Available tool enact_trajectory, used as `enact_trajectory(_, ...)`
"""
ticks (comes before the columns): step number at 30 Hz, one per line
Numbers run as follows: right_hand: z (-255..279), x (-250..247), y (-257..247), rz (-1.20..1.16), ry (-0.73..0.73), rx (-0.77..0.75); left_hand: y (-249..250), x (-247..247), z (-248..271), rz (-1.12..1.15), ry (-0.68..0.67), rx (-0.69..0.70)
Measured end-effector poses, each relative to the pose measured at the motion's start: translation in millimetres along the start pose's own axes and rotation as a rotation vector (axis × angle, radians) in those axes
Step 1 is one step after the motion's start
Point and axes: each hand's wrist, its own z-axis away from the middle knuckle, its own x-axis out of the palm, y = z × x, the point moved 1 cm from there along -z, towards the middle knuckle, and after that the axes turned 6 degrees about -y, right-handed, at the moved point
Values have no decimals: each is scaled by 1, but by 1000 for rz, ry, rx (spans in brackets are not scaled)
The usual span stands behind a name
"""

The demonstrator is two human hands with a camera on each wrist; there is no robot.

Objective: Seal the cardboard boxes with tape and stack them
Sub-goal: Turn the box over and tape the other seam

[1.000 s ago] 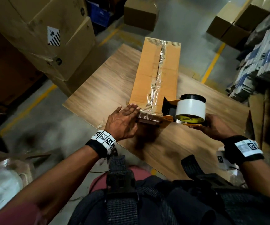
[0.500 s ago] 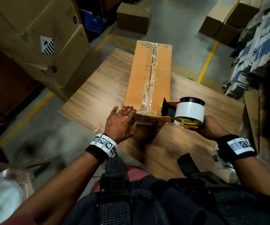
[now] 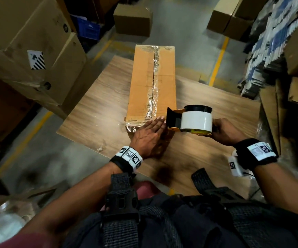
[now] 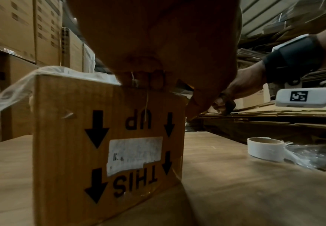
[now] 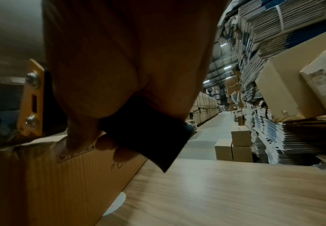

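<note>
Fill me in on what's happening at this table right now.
A person is sealing a long cardboard box that lies on a wooden table. Clear tape already runs along its top seam. The left hand lies flat with straight fingers on the box's near end, pressing the tape down there. The right hand grips a tape dispenser beside that same end. A spare tape roll sits on the table. More boxes stand on the floor around.

Dim warehouse light; edges bend (wide-angle), floor blurred; wrist views dark, smeared.
</note>
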Motion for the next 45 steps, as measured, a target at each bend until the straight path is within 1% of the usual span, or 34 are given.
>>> enact_trajectory(2, 6, -10, 7, 8, 9, 24, -1, 5, 2, 25, 48, -2)
enact_trajectory(5, 25, -27, 22, 6, -1, 135, -2, 9, 4, 61, 133, -9)
enact_trajectory(7, 35, -35, 27, 9, -23, 170, -1, 9, 3, 71, 181, 4)
enact_trajectory(9, 36, -31, 31, 9, -47, 192, 0, 11, 2, 75, 217, 15)
enact_trajectory(12, 24, -7, 33, 19, -100, 208, 0, 14, 1, 84, 246, 23)
enact_trajectory(15, 9, 21, 31, -23, -163, 172, -1, 14, 0, 92, 238, 25)
enact_trajectory(18, -1, 31, 21, -14, -147, 143, -2, 16, -1, 95, 209, 18)
enact_trajectory(22, -9, 26, 18, 58, -79, 119, -3, 17, 0, 75, 182, 13)
enact_trajectory(27, -4, 14, 20, 117, -59, 149, -4, 17, 1, 71, 162, 4)
enact_trajectory(37, 3, 18, 23, 178, 2, 191, -3, 14, 1, 65, 152, -2)
enact_trajectory(41, -2, 19, 31, 231, 31, 219, -2, 14, -1, 49, 117, -28)
enact_trajectory(45, -2, 24, 24, 237, 38, 225, -4, 15, -1, 41, 108, -30)
